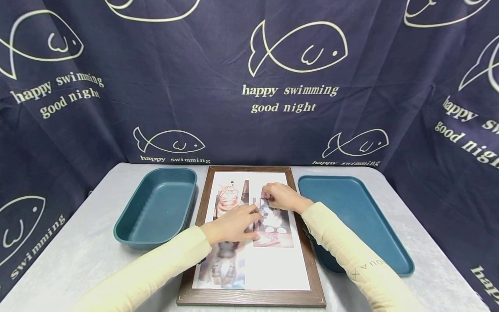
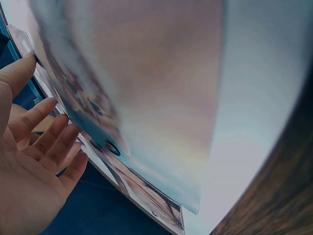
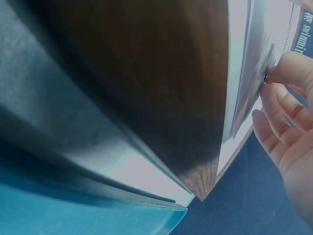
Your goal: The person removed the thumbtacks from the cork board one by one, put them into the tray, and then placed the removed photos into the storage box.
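A white board [image 1: 278, 271] in a brown wooden frame [image 1: 249, 297] lies between two blue-green containers. My right hand [image 1: 283, 196] is at the top edge of a cat photo [image 1: 274, 239] on the board's right half. In the right wrist view, its thumb and forefinger pinch a small dark piece [image 3: 265, 79] at the photo's edge; its kind is hidden by the fingers. My left hand [image 1: 234, 224] reaches over the board, its loosely extended fingertips at that photo's left edge. An orange cat photo [image 1: 227, 198] lies upper left, and a grey tabby kitten photo [image 1: 224, 271] lower left.
A deep blue-green tub [image 1: 161, 208] stands left of the frame. To the right is a shallow blue-green tray [image 1: 362, 216], its near part crossed by the right sleeve. A dark blue curtain [image 1: 218, 108] with fish drawings hangs behind the pale table [image 1: 422, 255].
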A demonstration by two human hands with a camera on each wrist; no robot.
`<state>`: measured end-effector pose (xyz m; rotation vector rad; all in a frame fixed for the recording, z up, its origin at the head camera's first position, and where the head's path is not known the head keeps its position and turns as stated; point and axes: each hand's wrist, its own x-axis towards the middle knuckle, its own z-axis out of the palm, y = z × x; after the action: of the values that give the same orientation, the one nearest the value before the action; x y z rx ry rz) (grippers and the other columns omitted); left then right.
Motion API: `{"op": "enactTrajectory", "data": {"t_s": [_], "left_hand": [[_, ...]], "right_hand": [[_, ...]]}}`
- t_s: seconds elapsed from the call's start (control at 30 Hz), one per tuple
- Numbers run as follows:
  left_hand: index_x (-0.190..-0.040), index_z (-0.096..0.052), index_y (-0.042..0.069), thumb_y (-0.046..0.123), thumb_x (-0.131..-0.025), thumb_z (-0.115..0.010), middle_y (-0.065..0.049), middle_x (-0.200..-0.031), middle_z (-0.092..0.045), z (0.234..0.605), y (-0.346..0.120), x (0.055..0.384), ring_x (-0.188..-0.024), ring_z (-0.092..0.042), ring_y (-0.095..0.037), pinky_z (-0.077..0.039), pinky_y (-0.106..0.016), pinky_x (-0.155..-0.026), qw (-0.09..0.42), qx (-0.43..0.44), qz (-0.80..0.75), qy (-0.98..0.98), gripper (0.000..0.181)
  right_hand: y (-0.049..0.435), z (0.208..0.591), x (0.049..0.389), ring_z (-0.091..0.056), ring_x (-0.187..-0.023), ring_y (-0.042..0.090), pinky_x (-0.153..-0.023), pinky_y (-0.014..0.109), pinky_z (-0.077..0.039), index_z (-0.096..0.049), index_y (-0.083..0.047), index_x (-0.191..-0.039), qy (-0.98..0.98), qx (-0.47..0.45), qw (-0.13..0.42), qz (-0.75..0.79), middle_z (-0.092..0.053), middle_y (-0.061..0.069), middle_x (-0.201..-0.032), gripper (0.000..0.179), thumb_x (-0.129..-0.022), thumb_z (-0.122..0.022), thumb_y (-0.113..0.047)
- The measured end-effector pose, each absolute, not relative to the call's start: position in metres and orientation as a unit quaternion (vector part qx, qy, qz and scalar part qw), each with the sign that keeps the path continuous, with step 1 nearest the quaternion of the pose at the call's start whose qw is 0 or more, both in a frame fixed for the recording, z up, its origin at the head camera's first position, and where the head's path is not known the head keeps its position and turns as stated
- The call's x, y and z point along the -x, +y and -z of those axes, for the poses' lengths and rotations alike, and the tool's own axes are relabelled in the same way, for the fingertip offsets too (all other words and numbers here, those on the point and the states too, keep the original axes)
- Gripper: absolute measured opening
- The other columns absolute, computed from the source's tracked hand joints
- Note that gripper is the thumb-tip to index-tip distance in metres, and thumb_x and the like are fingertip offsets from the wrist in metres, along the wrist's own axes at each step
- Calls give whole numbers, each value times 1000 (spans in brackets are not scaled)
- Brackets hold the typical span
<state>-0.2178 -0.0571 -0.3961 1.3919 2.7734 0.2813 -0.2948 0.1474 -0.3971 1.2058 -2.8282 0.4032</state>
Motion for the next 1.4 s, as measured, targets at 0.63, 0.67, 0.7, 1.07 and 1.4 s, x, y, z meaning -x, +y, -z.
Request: {"op": "enactTrajectory", "data": {"t_s": [0.63, 0.67, 0.7, 1.07, 1.4], "left_hand": [[-116, -58, 13, 39, -83, -64, 0, -116, -53, 398, -58, 219, -104, -52, -15, -44, -30, -91, 5, -453, -100, 886, 42], [-116, -58, 13, 38, -83, -64, -1, -116, -53, 398, -58, 219, -104, -52, -15, -44, -30, -91, 5, -453, -100, 886, 42], [-116, -58, 13, 38, -83, -64, -1, -116, -53, 398, -58, 219, -103, -52, -15, -44, -30, -91, 4, -454, -99, 885, 42], [-117, -58, 13, 39, -84, -63, 0, -116, -53, 397, -57, 218, -103, -52, -15, -44, -29, -90, 9, -449, -92, 889, 43], [-117, -58, 13, 40, -83, -63, 1, -115, -53, 398, -56, 219, -102, -52, -14, -44, -28, -89, 10, -448, -86, 890, 43]], "right_hand": [[145, 396, 298, -46, -64, 8, -60, 22, -39, -61, -9, -84, -912, -389, 27, -129, -54, -2, -72, 18, -68, -66, -1], [145, 395, 298, -46, -64, 8, -60, 22, -39, -61, -9, -84, -912, -389, 27, -129, -54, -2, -71, 19, -68, -66, -1], [146, 395, 297, -46, -64, 8, -60, 22, -39, -61, -9, -84, -912, -389, 26, -131, -54, -2, -71, 19, -68, -66, -1], [146, 393, 296, -46, -64, 8, -60, 24, -39, -61, -11, -86, -918, -376, 21, -129, -54, -3, -73, 22, -67, -67, -2], [145, 393, 295, -46, -65, 10, -59, 25, -39, -59, -11, -87, -919, -377, 26, -114, -53, -3, -73, 24, -67, -68, -2]]}}
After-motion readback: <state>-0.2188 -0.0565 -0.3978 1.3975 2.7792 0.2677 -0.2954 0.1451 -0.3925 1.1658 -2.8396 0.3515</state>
